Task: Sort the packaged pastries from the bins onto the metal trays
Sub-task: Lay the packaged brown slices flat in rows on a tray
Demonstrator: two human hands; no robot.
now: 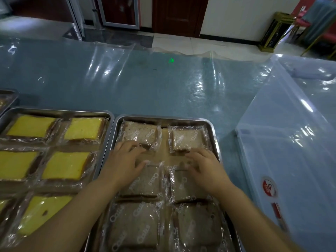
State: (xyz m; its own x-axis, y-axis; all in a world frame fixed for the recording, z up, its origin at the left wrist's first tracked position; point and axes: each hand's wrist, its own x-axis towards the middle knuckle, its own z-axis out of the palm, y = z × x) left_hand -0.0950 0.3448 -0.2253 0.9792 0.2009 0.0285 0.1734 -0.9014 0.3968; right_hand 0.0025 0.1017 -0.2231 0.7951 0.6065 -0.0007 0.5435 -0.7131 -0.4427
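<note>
Head view: 2 shallow metal trays sit side by side on a table covered w/ blue-green cloth under clear plastic sheeting (145,84).

The right-hand steel tray (163,118) holds 6 brown cake slices in clear printed wrappers, 2 columns x 3 rows:
- far-left pack (140,132)
- far-right pack (187,138)
- mid-left pack (147,180)
- mid-right pack (183,186)
- near-left pack (134,226)
- near-right pack (196,226)

The left hand (125,160) lies palm down, fingers spread wide and loosely bent. Its tips touch the near edge of the far-left pack and its thumb lies at the far edge of the mid-left pack.

The right hand (205,166) lies the same way, fingers fanned, tips at the near edge of the far-right pack, palm over the mid-right pack. Neither hand grips anything.

The left-hand steel tray (60,111), just beside, carries yellow sponge slices in clear wrappers (83,128), at least 5 showing. The corner of a 3rd metal tray (9,95) shows at the far-left edge.

A translucent plastic bin w/ lid (291,142) stands to the right of the trays. Its contents are too blurred to tell.
</note>
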